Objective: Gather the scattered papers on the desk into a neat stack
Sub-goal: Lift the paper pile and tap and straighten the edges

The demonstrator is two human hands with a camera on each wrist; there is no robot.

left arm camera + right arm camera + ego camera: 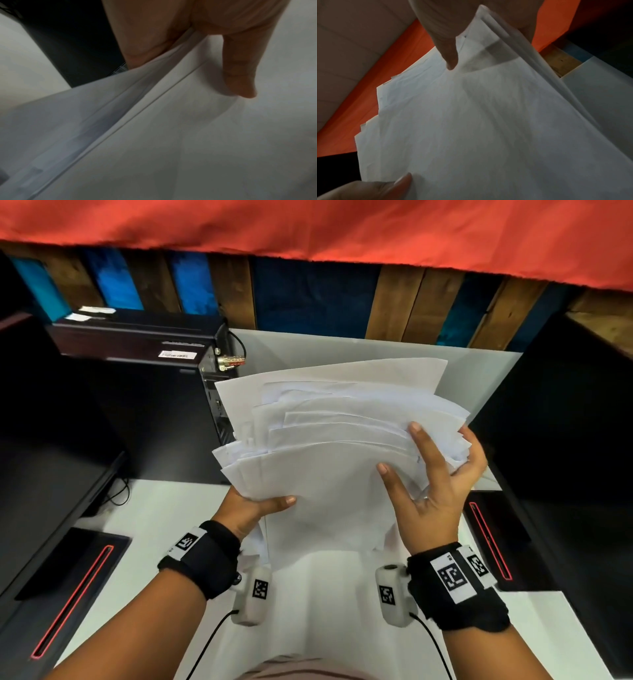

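Observation:
An uneven, fanned bundle of white papers (325, 446) is held up above the white desk (164, 508), tilted away from me. My left hand (263, 505) grips its lower left edge, thumb on top and fingers hidden beneath. My right hand (431, 470) holds the right edge, thumb and forefinger lying on the top sheet and the other fingers curled behind the stack. In the left wrist view the thumb (240, 67) presses on the papers (171, 135). In the right wrist view several offset sheet corners of the papers (471, 121) show under the right thumb (448, 51).
A black computer case (137, 347) with a padlock stands at the back left. Dark monitors flank the desk, their black bases with red lines at the left (75, 587) and right (489, 539). A white board (479, 364) lies behind the papers. Red cloth (308, 227) hangs overhead.

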